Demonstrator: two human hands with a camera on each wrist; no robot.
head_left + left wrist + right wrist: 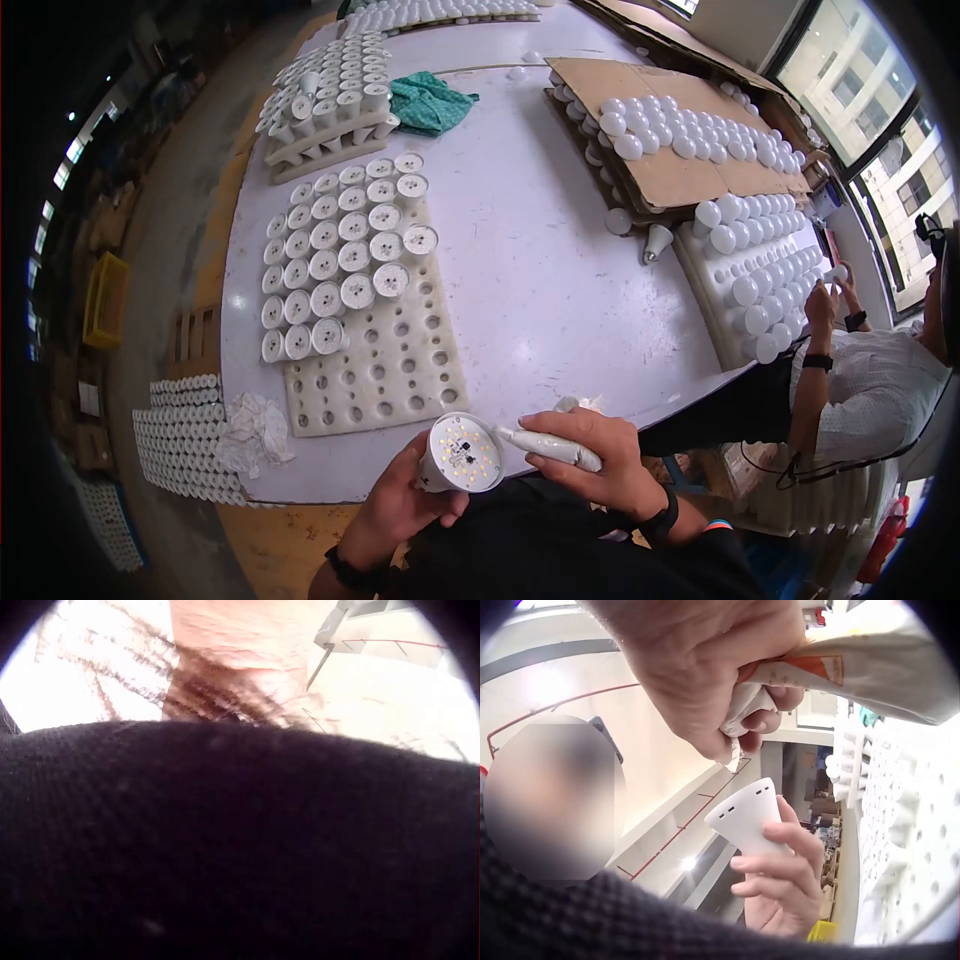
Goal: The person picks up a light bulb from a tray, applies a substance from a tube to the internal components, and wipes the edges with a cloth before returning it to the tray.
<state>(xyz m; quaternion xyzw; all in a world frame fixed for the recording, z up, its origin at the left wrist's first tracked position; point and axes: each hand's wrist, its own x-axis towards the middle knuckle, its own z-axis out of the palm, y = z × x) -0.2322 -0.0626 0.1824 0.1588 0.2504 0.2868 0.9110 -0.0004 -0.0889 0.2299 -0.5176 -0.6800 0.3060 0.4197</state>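
My left hand (395, 508) grips a white LED bulb housing (464, 453) just beyond the table's near edge, its round board of small yellow LEDs tilted up toward the head camera. In my right hand (612, 462) is a soft white squeeze bag (557, 449), its narrow tip pointing at the housing's right rim. From the right wrist view, the bag (885, 679) bulges out behind the fist, and the tip sits close over the wide end of the housing (750, 817). Dark cloth fills most of the left wrist view and hides the left hand's fingers.
A foam tray (400, 370) on the left carries rows of similar housings (325, 263). Behind it stand a stacked tray of housings (345, 95) and a green cloth (430, 103). White bulb domes cover cardboard (590, 85) and another foam tray (705, 285). A person (870, 385) sits at right.
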